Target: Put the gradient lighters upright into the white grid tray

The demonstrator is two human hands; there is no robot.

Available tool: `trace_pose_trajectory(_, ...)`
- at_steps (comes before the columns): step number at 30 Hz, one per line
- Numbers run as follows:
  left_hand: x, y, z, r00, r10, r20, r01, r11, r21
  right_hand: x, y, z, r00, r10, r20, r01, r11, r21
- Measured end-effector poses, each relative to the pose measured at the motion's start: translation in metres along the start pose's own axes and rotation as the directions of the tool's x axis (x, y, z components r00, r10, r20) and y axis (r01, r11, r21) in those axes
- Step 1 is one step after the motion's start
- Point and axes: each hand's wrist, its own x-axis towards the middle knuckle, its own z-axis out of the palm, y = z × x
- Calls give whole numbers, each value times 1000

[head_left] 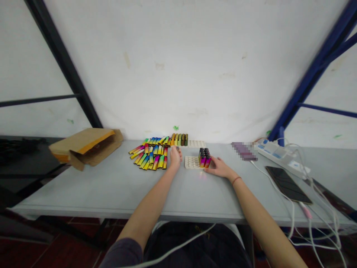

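Observation:
My left hand is closed, with a small dark end showing at the top of the fist, apparently of a shiny tube. To its left lies a spread of metallic, rainbow-coloured tubes, mostly on their sides. My right hand grips the right end of a white holed tray, thumb at the front, fingers beside the tubes. In that end, several pink-and-purple tubes with dark tops stand upright; the holes on the left side show no tubes.
Behind my left hand stands a block of upright yellow-to-dark tubes, beside a second white tray. An opened brown paper package lies left. On the right are a phone, a pixelated item, a power strip and loose white cables.

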Motion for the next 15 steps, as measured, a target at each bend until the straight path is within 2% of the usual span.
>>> trace_pose_trajectory(9,-1,-2,-1,999,29,-23,-29,1000,12,0,-1,0,1000,1,-20,-1,1000,4)
trace_pose_trajectory(15,-2,2,-2,999,-30,-27,30,999,-27,-1,-2,-1,1000,6,-11,-6,1000,-2)
